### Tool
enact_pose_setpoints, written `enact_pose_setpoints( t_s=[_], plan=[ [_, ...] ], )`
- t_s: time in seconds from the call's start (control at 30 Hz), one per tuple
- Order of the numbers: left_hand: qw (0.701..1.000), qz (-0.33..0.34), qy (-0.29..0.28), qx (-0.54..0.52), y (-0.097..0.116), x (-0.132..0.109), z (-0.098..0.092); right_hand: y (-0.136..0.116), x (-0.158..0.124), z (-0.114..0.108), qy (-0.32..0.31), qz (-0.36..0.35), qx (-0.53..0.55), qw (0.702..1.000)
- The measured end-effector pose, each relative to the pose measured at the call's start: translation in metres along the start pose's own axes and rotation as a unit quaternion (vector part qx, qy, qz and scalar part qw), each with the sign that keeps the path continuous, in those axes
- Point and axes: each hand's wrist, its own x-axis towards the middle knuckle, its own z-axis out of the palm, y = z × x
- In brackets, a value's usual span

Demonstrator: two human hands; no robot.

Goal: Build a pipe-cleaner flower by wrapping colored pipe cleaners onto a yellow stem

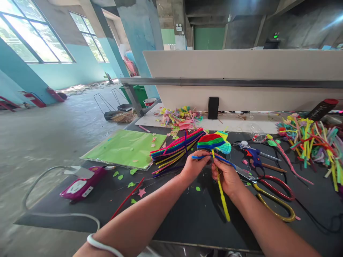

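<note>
Between my hands is a pipe cleaner craft with a red, green and blue striped piece (211,142) and a fuzzy yellow pipe cleaner stem (223,203) hanging down. Beside the stripes, toward the right, is a turquoise and yellow shape (226,147). A blue pipe cleaner (225,160) crosses the stem. My left hand (195,165) is closed in a pinch on the blue pipe cleaner, left of the stem. My right hand (226,175) is closed around the yellow stem, its thumb near the crossing; the fingertips are partly hidden.
A pipe cleaner bundle (177,148) lies beyond my left hand. Large scissors (276,189) and a blue glue gun (254,155) lie right. A green sheet (125,148) and purple corded device (83,184) sit left. A phone (213,108) leans at the back, near scrap piles (182,117).
</note>
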Motion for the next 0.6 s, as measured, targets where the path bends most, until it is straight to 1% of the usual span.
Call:
enact_pose_setpoints(
  t_s=[0.1, 0.17, 0.2, 0.23, 0.27, 0.37, 0.43, 0.53, 0.6],
  plan=[
    [0.995, -0.074, 0.05, -0.048, -0.002, -0.001, 0.0, 0.006, -0.002, 0.003, -0.009, 0.009, -0.024, 1.0],
    [0.989, -0.095, 0.081, -0.081, -0.002, -0.003, 0.0, 0.01, -0.003, 0.005, -0.038, 0.018, -0.043, 0.998],
    [0.986, -0.101, 0.088, -0.098, -0.001, -0.005, 0.0, 0.011, -0.003, 0.006, -0.053, 0.02, -0.053, 0.997],
    [0.984, -0.109, 0.082, -0.116, 0.0, -0.007, 0.001, 0.012, -0.004, 0.006, -0.064, 0.021, -0.064, 0.996],
    [0.981, -0.121, 0.063, -0.135, 0.001, -0.009, 0.001, 0.013, -0.004, 0.007, -0.067, 0.02, -0.074, 0.995],
    [0.972, -0.165, -0.02, -0.166, 0.005, -0.015, 0.002, 0.014, -0.004, 0.007, -0.06, 0.01, -0.105, 0.993],
    [0.968, -0.184, -0.049, -0.166, 0.007, -0.018, 0.003, 0.015, -0.004, 0.008, -0.061, 0.002, -0.118, 0.991],
    [0.968, -0.185, -0.05, -0.16, 0.009, -0.016, 0.0, 0.014, -0.005, 0.009, -0.073, 0.008, -0.11, 0.991],
    [0.973, -0.173, -0.031, -0.147, 0.011, -0.011, -0.004, 0.013, -0.004, 0.009, -0.09, 0.017, -0.084, 0.992]
  ],
)
